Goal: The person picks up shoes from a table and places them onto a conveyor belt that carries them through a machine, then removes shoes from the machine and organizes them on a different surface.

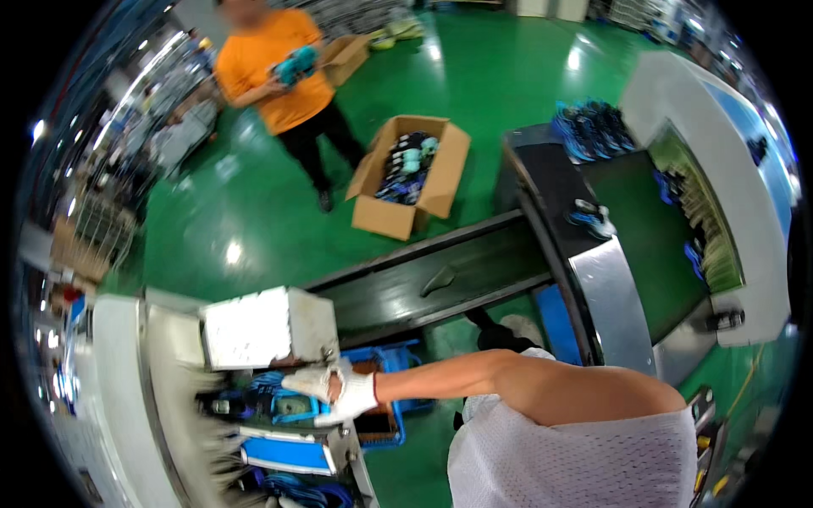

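Observation:
My right arm comes in from the lower right and reaches left. Its white-gloved hand [339,394], with bare skin showing through a gap in the glove, is at the mouth of a machine. Between its fingers and thumb is the light-blue edge of a shoe [296,408]; the fingers partly hide the shoe. More dark shoes with blue parts [224,405] lie beside it, against a curtain of pale bristles [199,432]. Below the hand stands a blue panel [288,452], with blue shoes [296,489] under it. My left hand is not in view.
A dark conveyor [373,296] runs across the middle, carrying a small flat piece [439,280]. Shoes [593,129] stand on another belt at right, by a bristled opening [699,220]. Beyond, a person in orange [271,63] holds teal shoes near an open carton [457,165]. A blue crate [394,360] sits below my forearm.

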The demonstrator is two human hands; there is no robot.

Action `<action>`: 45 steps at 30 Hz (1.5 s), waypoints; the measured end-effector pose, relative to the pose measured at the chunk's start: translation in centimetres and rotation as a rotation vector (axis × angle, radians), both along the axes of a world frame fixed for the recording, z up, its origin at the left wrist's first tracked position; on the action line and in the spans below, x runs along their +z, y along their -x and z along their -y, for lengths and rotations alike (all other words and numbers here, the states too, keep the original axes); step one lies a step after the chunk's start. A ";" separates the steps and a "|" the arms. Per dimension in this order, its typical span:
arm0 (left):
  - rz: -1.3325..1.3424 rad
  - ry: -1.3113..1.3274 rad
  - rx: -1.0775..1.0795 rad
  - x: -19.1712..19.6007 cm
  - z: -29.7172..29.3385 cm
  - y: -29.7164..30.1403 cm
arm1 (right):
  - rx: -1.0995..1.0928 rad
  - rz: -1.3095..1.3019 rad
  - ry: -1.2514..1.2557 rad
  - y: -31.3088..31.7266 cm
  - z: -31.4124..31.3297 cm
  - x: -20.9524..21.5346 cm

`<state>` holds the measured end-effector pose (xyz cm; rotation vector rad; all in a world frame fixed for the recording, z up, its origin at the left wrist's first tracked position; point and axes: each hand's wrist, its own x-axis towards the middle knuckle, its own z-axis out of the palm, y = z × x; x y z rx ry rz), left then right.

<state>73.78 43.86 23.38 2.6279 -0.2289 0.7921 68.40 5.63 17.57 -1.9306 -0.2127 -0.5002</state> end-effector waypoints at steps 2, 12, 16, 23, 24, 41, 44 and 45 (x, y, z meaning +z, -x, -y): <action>-0.164 -0.474 0.296 5.4 7.1 4.1 | 0.006 -0.182 0.036 4.0 2.2 1.0; -0.323 0.232 -0.519 6.7 26.8 14.0 | -0.726 -0.569 -0.071 30.6 19.5 -6.0; -0.616 0.190 -0.829 0.0 37.3 19.2 | -1.098 -0.476 -0.514 37.4 26.6 -7.6; -1.112 0.107 -1.124 -2.9 56.7 30.1 | -1.392 -0.251 -0.623 47.8 41.5 -8.7; -1.122 0.144 -1.153 -4.1 58.4 31.2 | -1.403 -0.222 -0.660 49.1 44.0 -9.2; -1.093 -0.438 -1.247 -10.0 68.6 34.3 | -1.649 -0.995 0.190 60.3 80.5 -11.2; -1.044 -0.498 -1.210 -8.9 70.2 35.8 | -1.677 -0.880 0.243 60.5 80.4 -13.0; -1.090 -0.457 -1.139 -8.7 70.7 36.5 | -1.670 -0.842 0.259 60.2 80.2 -13.0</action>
